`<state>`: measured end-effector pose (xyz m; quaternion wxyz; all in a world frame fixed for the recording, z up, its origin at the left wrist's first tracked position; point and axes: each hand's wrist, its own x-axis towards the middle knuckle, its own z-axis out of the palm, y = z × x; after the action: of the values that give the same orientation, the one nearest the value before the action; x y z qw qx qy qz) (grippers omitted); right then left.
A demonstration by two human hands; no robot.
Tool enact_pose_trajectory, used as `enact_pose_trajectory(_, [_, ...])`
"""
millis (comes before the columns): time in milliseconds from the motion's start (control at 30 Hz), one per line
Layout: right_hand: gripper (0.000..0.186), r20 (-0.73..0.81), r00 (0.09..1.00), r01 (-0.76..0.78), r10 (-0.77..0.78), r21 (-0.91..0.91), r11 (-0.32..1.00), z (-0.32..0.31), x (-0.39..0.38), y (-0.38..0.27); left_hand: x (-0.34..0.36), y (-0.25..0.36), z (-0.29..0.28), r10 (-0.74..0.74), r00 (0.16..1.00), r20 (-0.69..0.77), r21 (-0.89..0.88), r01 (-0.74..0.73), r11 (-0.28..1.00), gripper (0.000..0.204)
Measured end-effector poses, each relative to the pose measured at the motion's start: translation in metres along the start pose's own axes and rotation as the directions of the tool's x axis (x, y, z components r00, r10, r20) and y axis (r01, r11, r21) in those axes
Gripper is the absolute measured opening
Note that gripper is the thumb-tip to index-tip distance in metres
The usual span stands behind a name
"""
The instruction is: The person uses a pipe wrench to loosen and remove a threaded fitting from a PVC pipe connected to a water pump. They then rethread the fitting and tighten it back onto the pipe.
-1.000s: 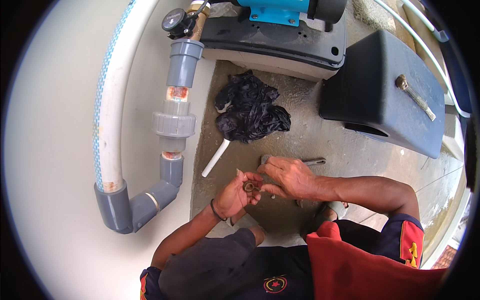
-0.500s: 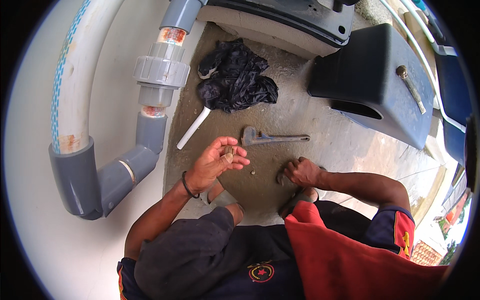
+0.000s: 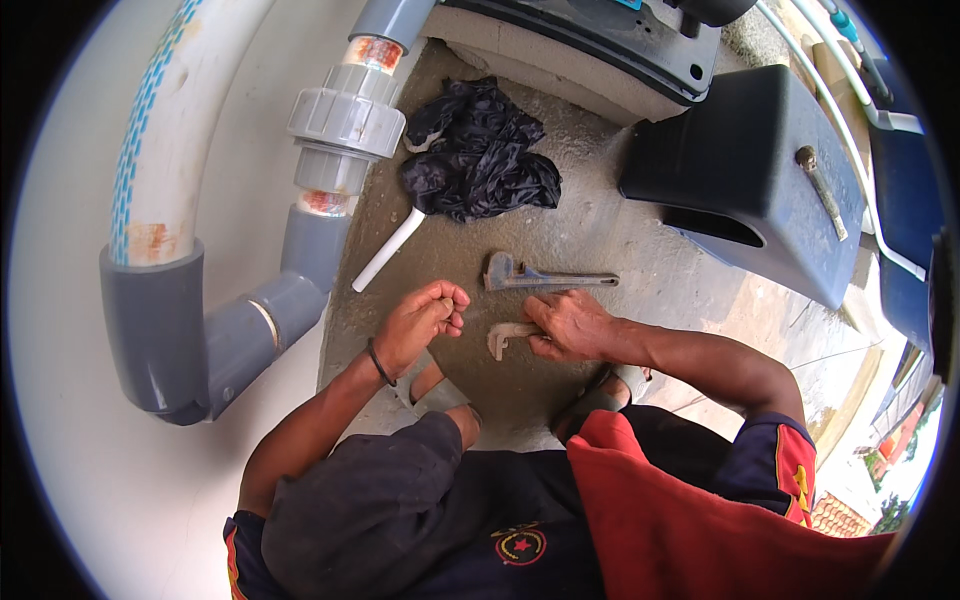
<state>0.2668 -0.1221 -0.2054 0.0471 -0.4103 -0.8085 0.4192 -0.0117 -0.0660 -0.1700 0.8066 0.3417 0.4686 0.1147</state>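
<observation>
My left hand [image 3: 432, 318] is raised with its fingers curled together; what it holds, if anything, is hidden by them. My right hand [image 3: 570, 322] grips a small, dull metal adjustable wrench [image 3: 500, 342], whose jaw end sticks out to the left over the wet concrete. Just above that hand, a larger grey-blue pipe wrench [image 3: 500, 272] lies flat on the floor. A short white pipe [image 3: 385, 255] lies above my left hand, its upper end against crumpled black plastic [image 3: 480, 180].
Grey pipework [image 3: 150, 330] with a union [image 3: 345, 125] and a white hose run along the wall on the left. A machine on a black base [image 3: 590, 40] stands on a block above. A dark box [image 3: 730, 140] with a metal piece [image 3: 825, 195] on it sits right, beside white pipes [image 3: 880, 240].
My left hand, which showed a small brownish ring earlier, has closed more. My right hand moved down from beside it, then back up and left, now gripping the small wrench. The view has shifted.
</observation>
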Motion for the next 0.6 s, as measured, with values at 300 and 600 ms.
enact_pose_trajectory(300, [0.039,-0.28,0.96,0.088,0.024,0.38,0.921,-0.033,0.041,-0.032,-0.004,-0.003,-0.001,0.015,1.0,0.001,0.231,-0.015,0.973,0.03])
enact_pose_trajectory(600, [0.056,-0.059,0.996,-0.091,0.073,-0.41,0.908,-0.009,0.016,0.049,-0.014,0.007,-0.023,0.006,0.981,-0.194,0.066,0.007,0.998,0.022])
